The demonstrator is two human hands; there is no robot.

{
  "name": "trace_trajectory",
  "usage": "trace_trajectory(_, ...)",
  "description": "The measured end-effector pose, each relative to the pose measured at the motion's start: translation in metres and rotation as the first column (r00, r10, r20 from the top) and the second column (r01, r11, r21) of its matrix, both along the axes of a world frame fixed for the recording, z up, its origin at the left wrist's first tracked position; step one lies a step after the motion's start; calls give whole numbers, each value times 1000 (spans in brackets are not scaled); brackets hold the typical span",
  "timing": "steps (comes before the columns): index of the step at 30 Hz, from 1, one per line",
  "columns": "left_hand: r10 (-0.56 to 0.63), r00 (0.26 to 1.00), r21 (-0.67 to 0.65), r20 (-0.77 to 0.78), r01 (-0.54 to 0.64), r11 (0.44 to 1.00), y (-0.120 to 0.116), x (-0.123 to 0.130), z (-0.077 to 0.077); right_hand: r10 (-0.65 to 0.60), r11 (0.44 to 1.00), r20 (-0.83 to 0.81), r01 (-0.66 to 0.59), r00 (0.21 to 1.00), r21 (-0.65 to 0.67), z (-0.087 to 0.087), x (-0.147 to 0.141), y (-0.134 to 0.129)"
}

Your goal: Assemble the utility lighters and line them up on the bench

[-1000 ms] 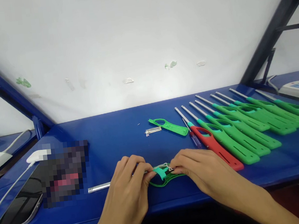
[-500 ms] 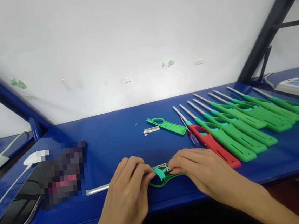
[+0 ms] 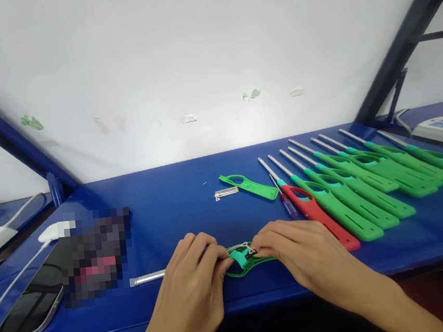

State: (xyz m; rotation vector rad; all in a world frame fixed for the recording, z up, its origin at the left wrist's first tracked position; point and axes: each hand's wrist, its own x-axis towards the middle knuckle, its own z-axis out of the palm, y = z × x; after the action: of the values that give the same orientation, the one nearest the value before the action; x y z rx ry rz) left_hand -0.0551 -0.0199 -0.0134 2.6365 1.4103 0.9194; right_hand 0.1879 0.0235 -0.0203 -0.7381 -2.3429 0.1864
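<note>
An opened green gas lighter (image 3: pixel 238 275) with a long metal tube (image 3: pixel 150 278) lies at the table's front edge, its inside facing up. My left hand (image 3: pixel 196 283) pinches it near the tube end, beside the teal trigger (image 3: pixel 239 259). From the other side my right hand (image 3: pixel 304 254) has its fingertips closed on a small black part (image 3: pixel 253 253) by the trigger. A thin white wire (image 3: pixel 237 246) curves along the upper edge between the hands. Fingers hide both ends of the handle.
Behind the hands lie a green half cover (image 3: pixel 253 188), a small clear-and-metal part (image 3: pixel 226 192) and a screwdriver (image 3: pixel 289 206). A red lighter (image 3: pixel 324 218) and several green lighters (image 3: pixel 352 221) fill the right side. A phone (image 3: pixel 27 302) with a white cable is at left.
The whole view has shifted slightly to the right. Both hands keep their hold on the lighter, and the black part by my right fingertips shows a little more.
</note>
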Motion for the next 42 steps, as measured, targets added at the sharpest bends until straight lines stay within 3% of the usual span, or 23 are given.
trace_trajectory(24,-25,1000,-54,18,25,998,-5,0,4,34,995,-35,-30,999,98,-5,2,0)
trace_trajectory(31,-55,998,-135,-37,50,990,-6,-2,6,57,997,-23,-55,998,62,-6,4,0)
trace_trajectory(42,-57,996,-138,-70,47,989,-6,-3,5,78,996,-6,-78,997,50,-8,7,0)
